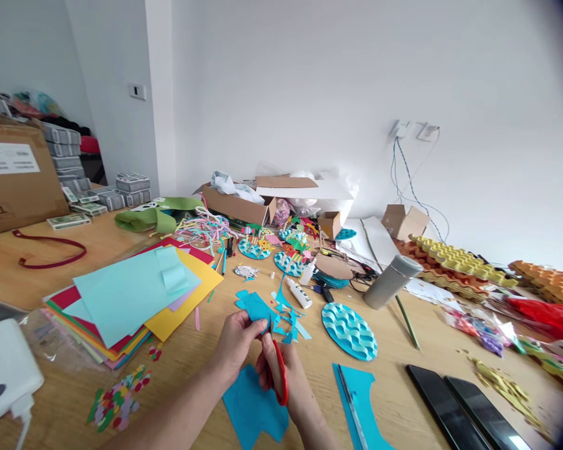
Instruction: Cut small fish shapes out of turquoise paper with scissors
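Note:
My left hand (237, 340) pinches a blue paper piece (256, 307) just above the wooden table (403, 387). My right hand (286, 375) is closed round red-handled scissors (280, 372), whose blades reach up into that paper. Blue paper offcuts (288, 322) lie just beyond the hands. A larger blue sheet (251, 409) lies under my wrists. To the right rests a round blue disc with a wave pattern (349, 330).
A stack of coloured paper sheets (126, 300) lies at left, with small paper bits (117, 400) in front. A glue bottle (299, 292), a grey flask (391, 281), two dark tablets (464, 409), cardboard boxes (237, 206) and craft clutter crowd the back and right.

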A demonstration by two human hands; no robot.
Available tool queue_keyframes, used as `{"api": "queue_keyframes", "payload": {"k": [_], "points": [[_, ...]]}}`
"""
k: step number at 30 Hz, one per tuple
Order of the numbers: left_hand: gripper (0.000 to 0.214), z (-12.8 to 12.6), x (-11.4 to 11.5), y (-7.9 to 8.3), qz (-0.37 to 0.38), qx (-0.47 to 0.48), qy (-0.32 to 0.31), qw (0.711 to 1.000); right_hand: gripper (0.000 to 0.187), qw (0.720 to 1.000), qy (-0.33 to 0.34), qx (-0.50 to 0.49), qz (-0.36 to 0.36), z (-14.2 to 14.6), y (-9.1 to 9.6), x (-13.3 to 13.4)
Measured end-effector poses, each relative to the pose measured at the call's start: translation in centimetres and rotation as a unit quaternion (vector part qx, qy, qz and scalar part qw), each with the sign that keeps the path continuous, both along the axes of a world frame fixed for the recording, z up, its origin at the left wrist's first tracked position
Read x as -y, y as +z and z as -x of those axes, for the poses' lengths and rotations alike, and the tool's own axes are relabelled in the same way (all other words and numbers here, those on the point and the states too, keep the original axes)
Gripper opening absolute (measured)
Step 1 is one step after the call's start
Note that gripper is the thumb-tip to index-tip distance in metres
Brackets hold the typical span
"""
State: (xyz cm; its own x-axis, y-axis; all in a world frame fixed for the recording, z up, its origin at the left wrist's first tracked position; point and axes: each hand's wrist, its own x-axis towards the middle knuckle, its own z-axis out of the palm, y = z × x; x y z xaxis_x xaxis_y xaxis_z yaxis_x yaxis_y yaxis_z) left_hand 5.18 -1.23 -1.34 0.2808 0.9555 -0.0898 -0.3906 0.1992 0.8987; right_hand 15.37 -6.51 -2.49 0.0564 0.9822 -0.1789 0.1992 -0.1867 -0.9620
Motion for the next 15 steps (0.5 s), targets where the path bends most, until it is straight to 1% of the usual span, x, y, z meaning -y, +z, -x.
{"api": "queue_keyframes", "payload": {"k": [7, 15], "points": [[0.024, 0.04, 0.11, 0.27, -0.002, -0.004, 0.003, 1.0, 0.072, 1.0, 0.0, -0.006, -0.001, 0.02, 0.21, -0.02], [0.024, 0.05, 0.17, 0.44, 0.001, -0.006, 0.003, 1.0, 0.069, 1.0, -0.019, -0.009, 0.006, 0.13, -0.19, -0.03]]}}
